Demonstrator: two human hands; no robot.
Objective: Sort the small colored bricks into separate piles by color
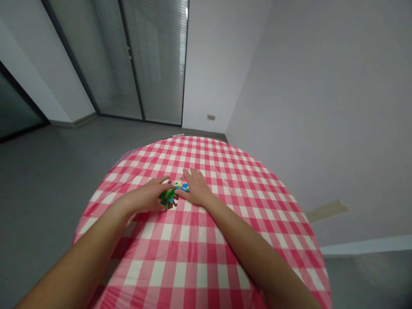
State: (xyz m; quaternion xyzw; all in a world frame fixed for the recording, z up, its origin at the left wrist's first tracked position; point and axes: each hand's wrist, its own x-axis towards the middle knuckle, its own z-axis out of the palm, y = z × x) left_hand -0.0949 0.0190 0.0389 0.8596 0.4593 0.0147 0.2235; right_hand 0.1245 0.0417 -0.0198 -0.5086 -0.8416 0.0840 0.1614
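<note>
A small heap of green, blue, brown and yellow pieces (169, 200) lies on the checked tablecloth between my hands. They are too small to tell the exact kind. My left hand (148, 195) curves around the heap's left side, thumb and fingers apart, touching its edge. On the other side, my right hand (197, 189) lies low with its fingers spread, the thumb reaching over toward the blue pieces (184, 187). A few green bits (181, 178) sit just beyond, near the right fingertips. Part of the heap is hidden by the left fingers.
The round table wears a red-and-white checked plastic cloth (199, 274) with some creases. A thin pale object (178, 135) shows at its far edge. Behind stand a glass partition with blinds (157, 64) and white walls (322, 86), close on the right.
</note>
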